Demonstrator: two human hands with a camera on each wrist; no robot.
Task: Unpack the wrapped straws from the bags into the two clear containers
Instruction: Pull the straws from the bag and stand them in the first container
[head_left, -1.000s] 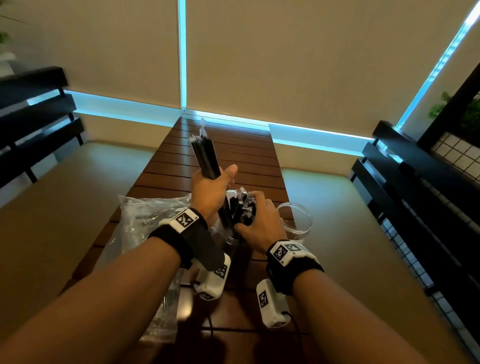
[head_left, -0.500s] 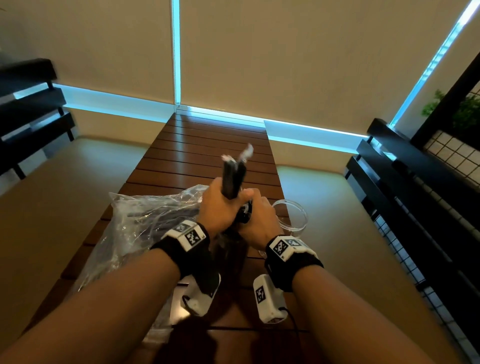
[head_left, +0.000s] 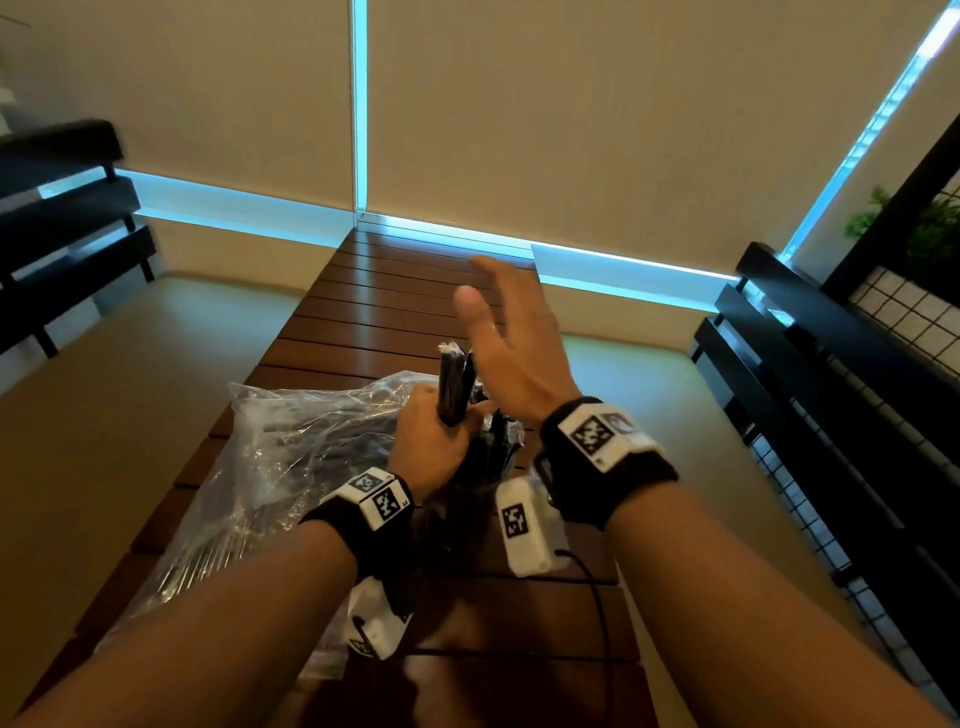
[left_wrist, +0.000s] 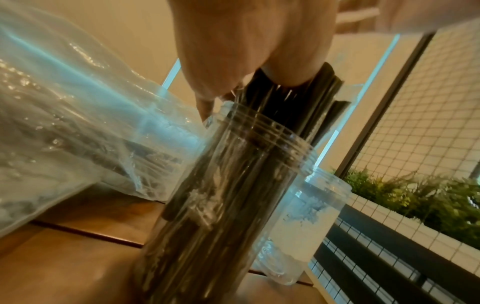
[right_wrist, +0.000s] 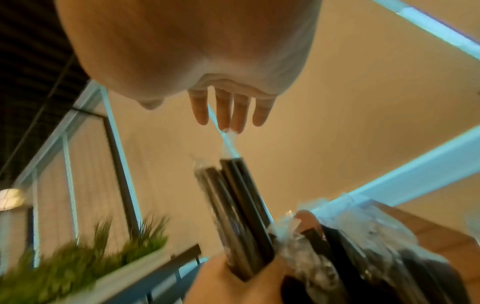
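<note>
While the left hand (head_left: 436, 441) grips a straw bundle (head_left: 453, 387) upright over the jar (left_wrist: 233, 195) to feed it in, the right hand (head_left: 511, 343) hovers at 12 o'clock, fingers (right_wrist: 223, 111) spread, likely to tap it.

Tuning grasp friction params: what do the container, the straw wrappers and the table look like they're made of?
Container: clear rigid plastic, probably; see-through wall with moulded thread rings at the neck, glossy.
Straw wrappers: thin clear film; crinkled, twisted ends above black straws, shiny highlights. The left hand holds these.
Table: wood or wood-look slats; brown grain, gaps between boards, semi-gloss reflections.
</note>
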